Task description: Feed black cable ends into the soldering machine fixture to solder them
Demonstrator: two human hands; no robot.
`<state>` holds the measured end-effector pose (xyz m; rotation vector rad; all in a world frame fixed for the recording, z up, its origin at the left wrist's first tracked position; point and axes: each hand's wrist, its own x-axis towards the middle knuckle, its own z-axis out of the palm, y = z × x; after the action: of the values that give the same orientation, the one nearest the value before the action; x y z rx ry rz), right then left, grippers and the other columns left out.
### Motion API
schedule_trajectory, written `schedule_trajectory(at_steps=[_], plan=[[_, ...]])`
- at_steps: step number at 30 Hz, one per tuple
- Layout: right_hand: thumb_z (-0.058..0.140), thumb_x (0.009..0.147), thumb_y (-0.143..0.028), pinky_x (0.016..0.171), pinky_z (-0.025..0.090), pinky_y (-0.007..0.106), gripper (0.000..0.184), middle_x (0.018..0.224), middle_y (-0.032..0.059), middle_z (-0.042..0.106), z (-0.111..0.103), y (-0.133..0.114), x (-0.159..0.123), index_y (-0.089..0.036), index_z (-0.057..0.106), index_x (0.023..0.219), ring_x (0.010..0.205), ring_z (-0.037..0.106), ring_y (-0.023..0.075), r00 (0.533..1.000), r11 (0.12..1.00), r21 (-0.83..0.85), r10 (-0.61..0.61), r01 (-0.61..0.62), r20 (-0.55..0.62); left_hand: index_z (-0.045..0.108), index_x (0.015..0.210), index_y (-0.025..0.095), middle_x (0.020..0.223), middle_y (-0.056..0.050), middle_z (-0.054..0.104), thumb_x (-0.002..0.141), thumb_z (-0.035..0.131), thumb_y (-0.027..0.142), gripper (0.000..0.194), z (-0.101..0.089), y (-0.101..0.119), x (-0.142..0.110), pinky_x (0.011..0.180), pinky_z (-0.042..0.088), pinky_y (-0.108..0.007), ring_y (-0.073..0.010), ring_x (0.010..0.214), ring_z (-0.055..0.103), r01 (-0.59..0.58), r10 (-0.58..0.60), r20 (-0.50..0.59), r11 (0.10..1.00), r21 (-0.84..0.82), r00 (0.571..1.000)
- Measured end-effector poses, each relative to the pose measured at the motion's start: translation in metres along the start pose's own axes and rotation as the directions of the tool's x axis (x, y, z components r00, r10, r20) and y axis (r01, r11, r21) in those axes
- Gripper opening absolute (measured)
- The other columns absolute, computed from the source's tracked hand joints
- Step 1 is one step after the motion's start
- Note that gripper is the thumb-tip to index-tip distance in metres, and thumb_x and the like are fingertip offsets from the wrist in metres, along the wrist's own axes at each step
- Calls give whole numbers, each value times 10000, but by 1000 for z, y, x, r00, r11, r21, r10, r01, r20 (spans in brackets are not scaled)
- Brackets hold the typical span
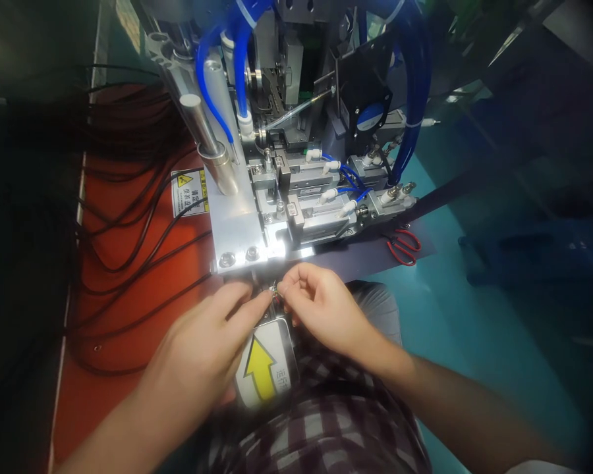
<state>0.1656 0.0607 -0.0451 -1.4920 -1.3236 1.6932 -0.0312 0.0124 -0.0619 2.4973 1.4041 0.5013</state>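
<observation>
My left hand [205,352] and my right hand [321,306] meet just below the front edge of a metal machine [277,191]. Both pinch a small shiny metal part [273,288] between their fingertips; it is too small to name. A thin black wire seems to run from it, but I cannot be sure. Under the hands lies a plate with a yellow arrow label [263,368], partly covered by my left hand.
Several black cables [128,217] lie over the orange surface [109,316] at left, near a yellow warning sticker [190,192]. Blue air hoses [217,79] run through the machine. Red-handled scissors [404,247] lie on a dark sheet at right. Teal floor beyond.
</observation>
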Motion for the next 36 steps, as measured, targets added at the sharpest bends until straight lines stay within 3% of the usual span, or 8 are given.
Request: schedule_trajectory(at_steps=[6,12,15,20,26,36], plan=[[569,907,-192,498,394,200,244,567,-58,552,-1,-4,2,-173,528,668,450,487,65,986,988,53,138,-144,98,536,1329,231,1073,-70,613,840,395,31,546,5,-4,0,662,491,-256,-188,870,624,-15,14,-32,1000,-17,999],[577,903,-171,521,422,202,150,615,-59,577,-3,-3,3,-179,551,756,479,548,77,997,998,-27,63,-61,54,551,1321,229,1072,-71,618,837,425,89,520,2,-2,0,682,504,-280,-192,839,618,0,0,-27,1000,-2,1000],[557,922,-178,523,421,201,193,587,-66,559,-5,-1,4,-179,535,730,466,535,73,991,996,-3,89,-89,97,548,1324,222,1076,-76,610,851,417,116,503,0,-2,1,665,501,-287,-198,838,618,12,-12,-2,1000,-3,1000],[571,923,-218,551,431,209,168,595,-70,573,-8,4,5,-188,537,761,497,571,84,993,1000,8,3,-4,122,548,1306,218,1068,-62,589,873,423,81,471,2,-3,0,650,484,-264,-176,824,629,-9,9,-35,1000,5,999],[568,933,-249,593,462,230,199,560,-65,582,-9,8,6,-188,533,747,519,595,101,982,996,94,-10,-7,189,545,1286,237,1033,-49,594,937,402,111,397,4,-4,1,634,472,-241,-154,811,635,-11,12,-65,1000,10,998],[590,930,-310,594,468,229,180,639,-55,593,-9,15,5,-174,574,814,528,601,91,987,987,161,-35,9,155,551,1273,224,1027,-46,589,950,395,88,384,5,-2,2,627,471,-213,-133,788,627,-4,4,-79,1000,0,997]])
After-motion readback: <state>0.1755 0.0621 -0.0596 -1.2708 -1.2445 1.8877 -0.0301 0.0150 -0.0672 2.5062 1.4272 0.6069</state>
